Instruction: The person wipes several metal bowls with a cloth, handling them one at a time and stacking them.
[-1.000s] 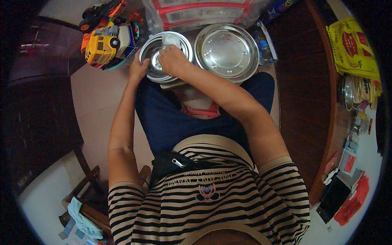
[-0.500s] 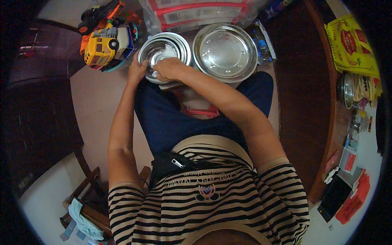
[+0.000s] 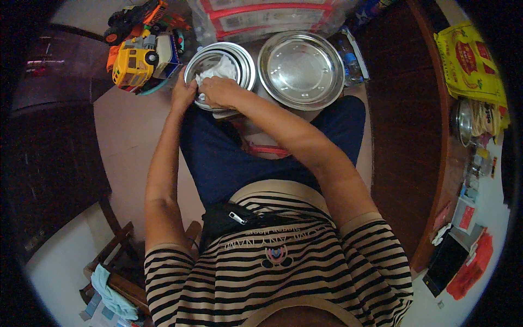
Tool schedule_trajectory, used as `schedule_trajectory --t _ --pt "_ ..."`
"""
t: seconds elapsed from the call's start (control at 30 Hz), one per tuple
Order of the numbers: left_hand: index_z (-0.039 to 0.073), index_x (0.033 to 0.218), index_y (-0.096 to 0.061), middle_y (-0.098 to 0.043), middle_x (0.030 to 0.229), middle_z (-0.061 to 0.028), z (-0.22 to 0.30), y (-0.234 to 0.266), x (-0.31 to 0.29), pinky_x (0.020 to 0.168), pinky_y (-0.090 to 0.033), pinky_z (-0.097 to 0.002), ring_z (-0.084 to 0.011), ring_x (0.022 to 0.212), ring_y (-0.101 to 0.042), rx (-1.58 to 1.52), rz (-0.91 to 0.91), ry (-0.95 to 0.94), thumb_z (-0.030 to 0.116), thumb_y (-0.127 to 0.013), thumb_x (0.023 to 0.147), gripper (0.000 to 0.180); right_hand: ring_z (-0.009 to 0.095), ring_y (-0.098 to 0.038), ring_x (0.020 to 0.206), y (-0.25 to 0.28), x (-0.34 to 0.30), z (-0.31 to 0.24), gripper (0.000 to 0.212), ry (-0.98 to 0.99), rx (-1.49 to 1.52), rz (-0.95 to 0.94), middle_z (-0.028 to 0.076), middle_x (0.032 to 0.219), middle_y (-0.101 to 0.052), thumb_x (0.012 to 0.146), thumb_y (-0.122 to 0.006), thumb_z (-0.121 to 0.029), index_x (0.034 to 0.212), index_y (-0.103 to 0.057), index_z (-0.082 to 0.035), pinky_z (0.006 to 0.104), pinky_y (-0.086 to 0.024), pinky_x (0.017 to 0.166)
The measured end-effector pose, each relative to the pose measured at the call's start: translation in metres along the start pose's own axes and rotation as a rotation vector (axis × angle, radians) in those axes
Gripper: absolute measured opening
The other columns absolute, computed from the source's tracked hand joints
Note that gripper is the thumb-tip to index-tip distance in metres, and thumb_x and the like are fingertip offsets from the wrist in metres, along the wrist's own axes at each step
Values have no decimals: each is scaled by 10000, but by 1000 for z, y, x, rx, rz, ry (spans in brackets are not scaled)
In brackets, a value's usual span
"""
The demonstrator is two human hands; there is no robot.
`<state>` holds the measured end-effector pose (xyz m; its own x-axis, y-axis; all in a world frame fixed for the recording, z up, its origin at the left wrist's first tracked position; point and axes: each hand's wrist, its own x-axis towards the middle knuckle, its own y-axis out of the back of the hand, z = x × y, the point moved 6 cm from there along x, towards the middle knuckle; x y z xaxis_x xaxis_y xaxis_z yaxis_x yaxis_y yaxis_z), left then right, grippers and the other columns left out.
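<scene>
A nest of shiny metal basins [image 3: 248, 64] stands in front of me, above my knees. My left hand [image 3: 184, 92] grips the rim of the basins at their left side. Inside the top basin, my right hand [image 3: 219, 91] presses a crumpled white cloth [image 3: 222, 70] against the near left wall, with its fingers closed on it. Some of the cloth pokes out past the fingers and spreads over the basin's bottom. To the right, a wide shallow metal basin [image 3: 300, 71] lies apart from both hands.
Toy trucks, one of them yellow [image 3: 133, 66], are piled at the far left. Behind the basins stands a plastic-covered drawer unit with red edges [image 3: 267, 19]. A water bottle [image 3: 350, 60] is beside the wide basin. A yellow bag [image 3: 468, 60] lies at the far right.
My right hand has shifted slightly left and up along the inside of the basin. More of the white cloth now shows, spread wider. My left hand stays at the rim.
</scene>
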<state>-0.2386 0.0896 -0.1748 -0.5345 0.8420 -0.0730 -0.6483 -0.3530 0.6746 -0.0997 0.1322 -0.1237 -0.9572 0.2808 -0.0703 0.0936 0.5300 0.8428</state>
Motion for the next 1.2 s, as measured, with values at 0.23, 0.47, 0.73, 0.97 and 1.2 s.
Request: schedule_trajectory --t 0.23,0.47,0.73,0.97,1.2 --pt "184 1348 -328 -605 1063 -163 2 7 -7 832 -450 -352 -263 941 -606 5 -7 -38 270 -587 779 631 273 -571 937 18 -16 -6 223 -3 -248 -110 118 947 -607 776 -509 -222 890 -629 -73 404 -446 778" --pt "188 1352 -316 -592 1094 -168 6 5 -5 848 -440 -352 -280 976 -593 12 -18 -7 280 -578 782 634 248 -531 979 23 -13 -4 225 -35 -305 268 93 996 -567 765 -522 -160 954 -617 -86 379 -431 796" --pt "143 1348 -316 -568 1115 -198 9 4 -3 854 -432 -365 -290 1000 -572 -15 -23 -155 289 -567 786 633 323 -604 848 12 -17 -6 269 -58 30 -121 151 899 -609 753 -525 -231 967 -602 -88 446 -477 735" --pt "22 1329 -309 -535 1142 -211 -1 6 -9 880 -414 -313 -236 1025 -539 -297 -32 -105 166 -560 809 595 311 -592 826 64 -85 9 279 78 583 164 171 874 -614 779 -499 -252 971 -593 -71 391 -451 738" --pt "-5 1346 -263 -499 1195 -170 15 9 -3 901 -398 -306 -222 1054 -507 -157 -151 -111 141 -562 825 618 139 -545 859 68 -194 110 228 -188 816 398 56 898 -598 851 -513 -216 966 -590 -35 269 -425 788"
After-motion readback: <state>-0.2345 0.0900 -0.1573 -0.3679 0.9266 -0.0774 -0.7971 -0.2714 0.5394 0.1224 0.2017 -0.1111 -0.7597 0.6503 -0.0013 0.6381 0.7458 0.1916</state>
